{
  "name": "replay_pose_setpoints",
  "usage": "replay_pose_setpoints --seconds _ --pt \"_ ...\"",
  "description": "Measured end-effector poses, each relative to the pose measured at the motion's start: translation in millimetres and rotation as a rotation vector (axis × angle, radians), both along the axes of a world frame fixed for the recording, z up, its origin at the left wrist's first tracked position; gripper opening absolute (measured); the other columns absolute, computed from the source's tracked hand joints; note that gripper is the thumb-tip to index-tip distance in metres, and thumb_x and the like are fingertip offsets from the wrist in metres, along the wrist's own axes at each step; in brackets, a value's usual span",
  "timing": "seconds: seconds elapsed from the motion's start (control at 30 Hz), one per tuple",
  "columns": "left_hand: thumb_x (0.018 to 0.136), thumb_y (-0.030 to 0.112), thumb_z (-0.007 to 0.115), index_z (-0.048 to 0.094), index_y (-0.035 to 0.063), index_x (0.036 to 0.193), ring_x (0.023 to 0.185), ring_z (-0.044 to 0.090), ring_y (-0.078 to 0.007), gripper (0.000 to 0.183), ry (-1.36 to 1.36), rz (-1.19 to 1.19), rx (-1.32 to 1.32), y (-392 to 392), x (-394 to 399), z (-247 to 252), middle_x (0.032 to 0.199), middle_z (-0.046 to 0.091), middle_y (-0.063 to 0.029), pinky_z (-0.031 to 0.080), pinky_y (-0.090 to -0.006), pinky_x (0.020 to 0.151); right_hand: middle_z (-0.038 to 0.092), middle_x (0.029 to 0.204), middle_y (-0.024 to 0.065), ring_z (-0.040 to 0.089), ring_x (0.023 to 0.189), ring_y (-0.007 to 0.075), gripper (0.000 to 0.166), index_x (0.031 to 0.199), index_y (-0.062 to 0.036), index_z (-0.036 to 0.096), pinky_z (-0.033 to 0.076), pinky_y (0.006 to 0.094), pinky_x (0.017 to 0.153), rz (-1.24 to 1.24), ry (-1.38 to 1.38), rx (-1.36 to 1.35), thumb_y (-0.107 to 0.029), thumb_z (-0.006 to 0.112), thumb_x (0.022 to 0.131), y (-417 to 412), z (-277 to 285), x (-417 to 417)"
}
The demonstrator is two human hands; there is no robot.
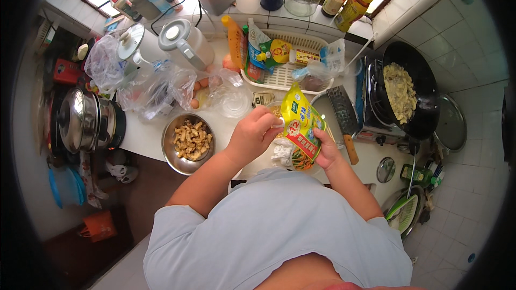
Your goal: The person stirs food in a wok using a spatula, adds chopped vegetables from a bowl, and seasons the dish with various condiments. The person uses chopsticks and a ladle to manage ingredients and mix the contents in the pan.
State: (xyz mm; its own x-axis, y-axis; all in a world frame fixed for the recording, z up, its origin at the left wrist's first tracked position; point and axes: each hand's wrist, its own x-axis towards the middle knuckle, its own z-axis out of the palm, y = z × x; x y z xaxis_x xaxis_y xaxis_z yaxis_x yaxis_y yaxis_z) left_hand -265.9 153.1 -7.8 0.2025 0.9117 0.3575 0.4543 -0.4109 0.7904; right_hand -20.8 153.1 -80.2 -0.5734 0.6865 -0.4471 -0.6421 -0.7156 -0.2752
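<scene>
My right hand (327, 150) grips the side of a yellow-green seasoning pouch (301, 119) with a red band and printed writing. At the pouch's left edge, the fingertips of my left hand (258, 129) pinch something small and white, perhaps a spout or cap. Beneath the pouch stand a bowl of cut green and orange vegetables (301, 160) and another partly hidden container. Crumpled white paper or plastic (283, 154) lies beside the vegetables. To the left is a steel bowl (168, 160) of browned pieces. A wok (428, 104) with pale yellowish food sits on the gas stove at the right.
A cleaver (343, 108) with a wooden handle rests across a pan right of the pouch. Behind are a white plastic basket (282, 84) of packets, an electric kettle (189, 48), plastic bags, and several eggs (195, 103). Bottles and jars line the windowsill. A lidded steel pot (76, 121) stands at far left.
</scene>
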Motion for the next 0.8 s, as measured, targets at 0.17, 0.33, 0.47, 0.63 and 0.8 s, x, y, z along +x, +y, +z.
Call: replay_pose_setpoints --seconds 0.17,0.33,0.47,0.63,0.8 --pt "0.086 0.014 0.07 0.058 0.0015 0.102 0.07 0.058 -0.0119 0.023 -0.208 -0.003 -0.125 15 2 6 0.092 0.06 -0.006 0.048 -0.0258 0.062 0.058 0.126 0.0173 0.061 0.113 0.0277 0.05 0.133 0.0014 0.044 0.051 0.0436 0.097 -0.003 0.019 -0.009 -0.014 0.063 0.089 13 -6 -1" --pt "0.095 0.026 0.059 0.059 0.0014 0.098 0.054 0.049 -0.0058 0.025 -0.222 0.004 -0.655 31 -1 -14 0.071 0.056 -0.0007 0.04 -0.0221 0.049 0.059 0.125 0.0158 0.06 0.113 0.0264 0.048 0.132 -0.0011 0.045 0.051 0.0441 0.098 -0.069 -0.102 0.021 -0.01 0.063 0.089 23 -1 -5" --pt "0.093 0.024 0.061 0.063 0.0018 0.087 0.055 0.05 -0.0074 0.023 -0.204 0.065 -0.71 42 8 -3 0.064 0.057 -0.0019 0.04 -0.0263 0.05 0.059 0.122 0.0121 0.06 0.11 0.0243 0.054 0.132 -0.0036 0.044 0.051 0.0406 0.095 -0.063 -0.226 0.102 -0.018 0.069 0.087 31 2 -8" --pt "0.093 0.02 0.059 0.058 -0.0004 0.083 0.059 0.053 -0.0139 0.023 0.121 0.149 -0.27 79 12 11 0.064 0.055 -0.0079 0.042 -0.0302 0.055 0.058 0.115 0.0081 0.057 0.103 0.0171 0.063 0.133 -0.0044 0.039 0.046 0.0329 0.087 -0.049 -0.536 0.122 -0.035 0.071 0.087 28 -4 1" --pt "0.09 0.02 0.061 0.06 0.001 0.092 0.074 0.059 -0.0387 0.019 0.388 0.187 -0.017 132 13 -39 0.081 0.061 -0.0189 0.047 -0.0431 0.064 0.062 0.114 0.0079 0.059 0.097 0.0141 0.048 0.126 -0.0041 0.046 0.047 0.0291 0.082 0.042 -0.677 0.167 -0.031 0.066 0.091 15 -3 16"
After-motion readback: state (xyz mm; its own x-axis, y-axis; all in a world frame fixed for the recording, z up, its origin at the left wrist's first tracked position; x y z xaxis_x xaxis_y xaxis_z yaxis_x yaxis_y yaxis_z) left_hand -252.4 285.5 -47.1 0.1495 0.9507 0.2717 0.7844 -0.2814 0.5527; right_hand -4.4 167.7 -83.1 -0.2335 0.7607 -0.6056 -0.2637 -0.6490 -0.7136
